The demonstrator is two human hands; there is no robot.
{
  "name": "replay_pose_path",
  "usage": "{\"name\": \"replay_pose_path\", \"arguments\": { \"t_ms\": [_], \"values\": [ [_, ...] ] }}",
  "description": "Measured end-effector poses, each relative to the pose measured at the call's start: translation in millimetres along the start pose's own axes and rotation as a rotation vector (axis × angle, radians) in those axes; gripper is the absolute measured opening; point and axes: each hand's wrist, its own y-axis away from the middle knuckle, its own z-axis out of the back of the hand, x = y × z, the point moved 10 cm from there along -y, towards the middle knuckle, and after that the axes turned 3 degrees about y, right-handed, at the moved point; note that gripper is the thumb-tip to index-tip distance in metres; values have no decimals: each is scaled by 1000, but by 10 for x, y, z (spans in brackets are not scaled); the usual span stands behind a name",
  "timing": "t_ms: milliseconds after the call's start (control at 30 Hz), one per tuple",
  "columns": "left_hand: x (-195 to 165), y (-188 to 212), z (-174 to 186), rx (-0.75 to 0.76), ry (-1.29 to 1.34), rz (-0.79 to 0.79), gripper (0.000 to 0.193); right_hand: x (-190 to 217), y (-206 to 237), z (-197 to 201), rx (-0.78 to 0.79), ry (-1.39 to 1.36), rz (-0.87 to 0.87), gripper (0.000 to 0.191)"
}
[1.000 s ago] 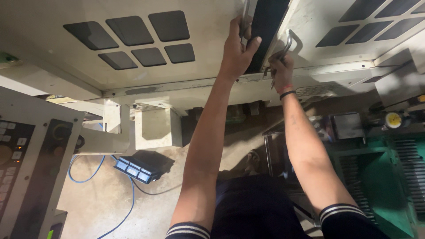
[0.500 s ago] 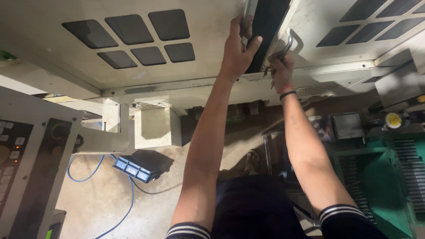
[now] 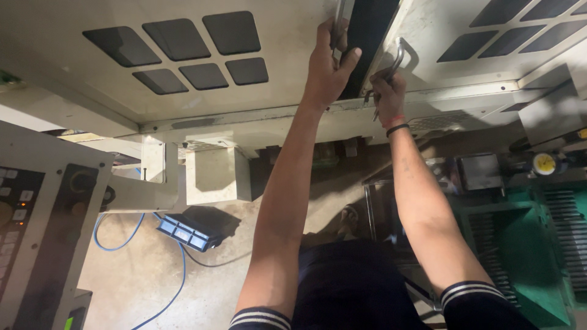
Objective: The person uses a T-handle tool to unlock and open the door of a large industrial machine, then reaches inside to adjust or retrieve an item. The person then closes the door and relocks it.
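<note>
Both my arms reach out to a cream machine enclosure with two sliding doors. My left hand (image 3: 327, 67) is closed over the edge of the left door (image 3: 287, 36), a panel with several dark windows. My right hand (image 3: 388, 91) is wrapped around the curved metal handle (image 3: 398, 55) on the right door (image 3: 440, 24). A narrow dark gap (image 3: 373, 30) lies open between the two doors, right between my hands. A dark band circles my right wrist.
A control panel (image 3: 36, 214) with buttons and a knob stands at the lower left. On the concrete floor lies a blue pedal box (image 3: 186, 232) with a blue cable (image 3: 116, 244). Green machine parts (image 3: 526, 256) and a round yellow gauge (image 3: 543, 164) sit at the right.
</note>
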Motion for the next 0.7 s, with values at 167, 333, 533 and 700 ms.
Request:
{"name": "replay_pose_path", "arguments": {
  "t_ms": [167, 333, 533, 700],
  "values": [
    [48, -1, -1, 1, -23, 7, 62, 20, 2, -13, 5, -16, 12, 6],
    [50, 1, -6, 0, -2, -5, 63, 22, -25, -12, 13, -6, 41, 5],
    [16, 19, -3, -5, 5, -9, 61, -23, -7, 10, 7, -28, 14, 6],
    [10, 20, -8, 8, 21, -17, 61, -36, 8, 43, -2, 2, 42, 5]
  ]
}}
